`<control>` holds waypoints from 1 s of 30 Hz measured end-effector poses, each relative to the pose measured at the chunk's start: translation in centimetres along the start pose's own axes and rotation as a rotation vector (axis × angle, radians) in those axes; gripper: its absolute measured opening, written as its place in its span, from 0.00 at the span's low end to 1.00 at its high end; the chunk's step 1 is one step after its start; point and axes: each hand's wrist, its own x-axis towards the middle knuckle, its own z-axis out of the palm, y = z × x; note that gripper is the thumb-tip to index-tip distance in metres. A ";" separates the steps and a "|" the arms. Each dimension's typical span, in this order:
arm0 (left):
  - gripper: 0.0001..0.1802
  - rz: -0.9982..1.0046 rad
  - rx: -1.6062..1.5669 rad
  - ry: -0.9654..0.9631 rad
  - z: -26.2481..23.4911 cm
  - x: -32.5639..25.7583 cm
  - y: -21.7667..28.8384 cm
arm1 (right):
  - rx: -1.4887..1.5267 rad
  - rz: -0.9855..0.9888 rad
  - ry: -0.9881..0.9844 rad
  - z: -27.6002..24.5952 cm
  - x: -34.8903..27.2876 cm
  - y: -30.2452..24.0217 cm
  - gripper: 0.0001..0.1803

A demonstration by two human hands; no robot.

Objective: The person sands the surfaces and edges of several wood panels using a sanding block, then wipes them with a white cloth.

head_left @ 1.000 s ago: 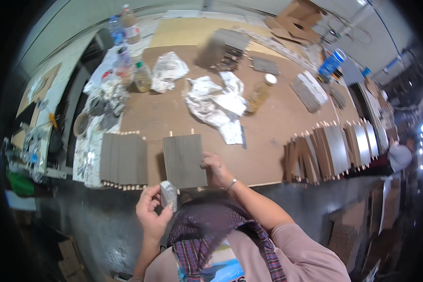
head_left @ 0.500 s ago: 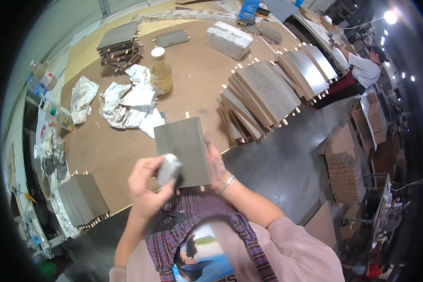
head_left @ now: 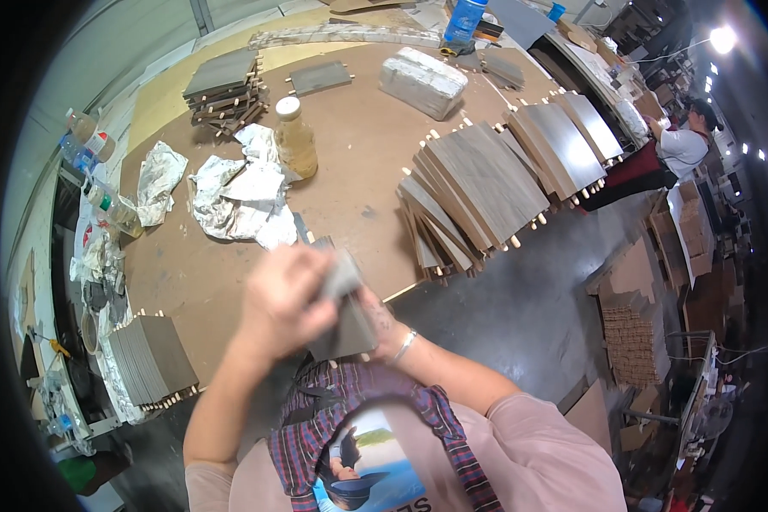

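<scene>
A grey-brown wooden panel [head_left: 343, 335] with pale dowel pegs in its ends is held up in front of my body, tilted so its face looks narrow. My right hand [head_left: 386, 328] grips it along the right side, a bracelet at the wrist. Closed round a pale grey block [head_left: 342, 276], my left hand [head_left: 283, 300] is over the upper part of the panel. Motion smears the block and the left fingers; whether the block is a sanding pad I cannot tell. Part of the panel is hidden behind the left hand.
Doweled panels stand in a long row [head_left: 486, 183] at the right table edge, with other stacks at far left [head_left: 222, 81] and near left [head_left: 152, 358]. Crumpled white cloths [head_left: 243, 196], a bottle of yellowish liquid [head_left: 296, 141] and a wrapped block [head_left: 422, 81] lie between. A co-worker [head_left: 678, 149] stands at right.
The panel has turned from facing me broadly to a tilted, narrower view. My left hand has moved up and right with the block, from the panel's lower left to its upper part.
</scene>
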 end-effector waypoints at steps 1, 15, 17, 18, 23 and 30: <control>0.25 0.013 -0.067 -0.111 0.0 -0.2 1.9 | -0.113 -0.021 -0.042 -0.9 0.3 -0.1 0.29; 0.26 -0.097 -0.221 -0.175 -3.6 -4.9 1.0 | 0.007 0.068 -0.023 -0.7 0.4 -4.7 0.30; 0.27 -0.099 -0.152 -0.117 -3.5 -5.0 -0.8 | -0.148 0.024 -0.021 -0.2 -0.3 -4.7 0.30; 0.27 -0.125 -0.174 -0.057 -3.4 -4.4 -2.6 | -0.143 0.037 -0.026 -0.3 -0.4 -4.4 0.31; 0.26 -0.503 -0.208 0.200 -4.5 -2.6 -6.9 | -0.150 0.018 0.000 0.5 0.3 -2.3 0.33; 0.30 -0.531 -0.888 0.218 -1.7 -5.7 0.5 | 0.041 -0.104 -0.303 -3.1 2.7 -2.3 0.30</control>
